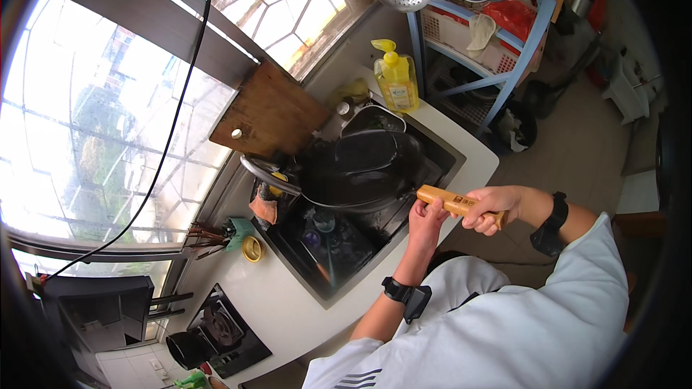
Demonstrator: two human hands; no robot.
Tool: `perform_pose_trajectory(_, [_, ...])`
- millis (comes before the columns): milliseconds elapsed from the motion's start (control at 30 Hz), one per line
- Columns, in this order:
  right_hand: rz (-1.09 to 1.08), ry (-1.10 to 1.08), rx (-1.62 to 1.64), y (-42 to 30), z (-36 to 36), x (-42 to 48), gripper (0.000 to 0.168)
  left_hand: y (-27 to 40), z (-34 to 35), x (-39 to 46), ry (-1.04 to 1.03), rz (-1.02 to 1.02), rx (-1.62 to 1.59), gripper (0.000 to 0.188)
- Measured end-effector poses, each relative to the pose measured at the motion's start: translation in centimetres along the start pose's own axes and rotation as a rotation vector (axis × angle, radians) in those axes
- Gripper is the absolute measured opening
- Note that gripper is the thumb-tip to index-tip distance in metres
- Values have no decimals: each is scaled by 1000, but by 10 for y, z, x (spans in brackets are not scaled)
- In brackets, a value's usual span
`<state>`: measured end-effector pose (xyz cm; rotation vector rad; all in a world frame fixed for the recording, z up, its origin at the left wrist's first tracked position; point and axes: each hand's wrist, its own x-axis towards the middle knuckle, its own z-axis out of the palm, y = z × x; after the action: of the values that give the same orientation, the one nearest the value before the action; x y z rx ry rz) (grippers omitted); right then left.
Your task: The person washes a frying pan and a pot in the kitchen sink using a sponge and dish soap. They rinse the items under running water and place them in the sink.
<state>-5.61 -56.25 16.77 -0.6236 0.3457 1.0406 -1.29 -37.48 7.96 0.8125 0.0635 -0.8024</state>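
A black wok (346,183) with a wet sheen lies tilted over the dark double-bowl sink (324,298). Its wooden handle (451,201) bears writing and points toward my body. My right hand (494,208) is wrapped around the handle's outer end. Closer to the pan, my left hand (425,221) has its thumb and fingers on the handle from below; part of that grip is hidden. The grey curved faucet spout (269,174) reaches to the wok's far rim. In the nearer bowl, dark, shiny items (324,221) are hard to make out.
Behind the sink stand a wooden cutting board (265,113), a tray with greens (373,118) and a yellow dish soap bottle (397,81). An orange cloth (263,209), chopsticks holder (238,232) and gold-coloured cup (252,249) line the window side. The gas stove (224,329) lies lower left; a blue-framed shelf (503,92), upper right.
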Motion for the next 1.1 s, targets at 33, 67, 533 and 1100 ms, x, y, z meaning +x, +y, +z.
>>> perform_pose_trajectory(33, [3,12,7,2,1,0,23,-2,0,-3,-15,-11,-10,24])
perform_pose_trajectory(67, [22,18,8,3,3,-2,24,-9,-8,-3,-48,-24,-17,25])
perform_pose_trajectory(533, [-50,112,-66,3,31,-25,26,1,5,-2,-202,4,-3,32])
perform_pose_trajectory(1100, [-36,111,-76,14,39,-28,25,2,2,-16,-248,-45,-28,32])
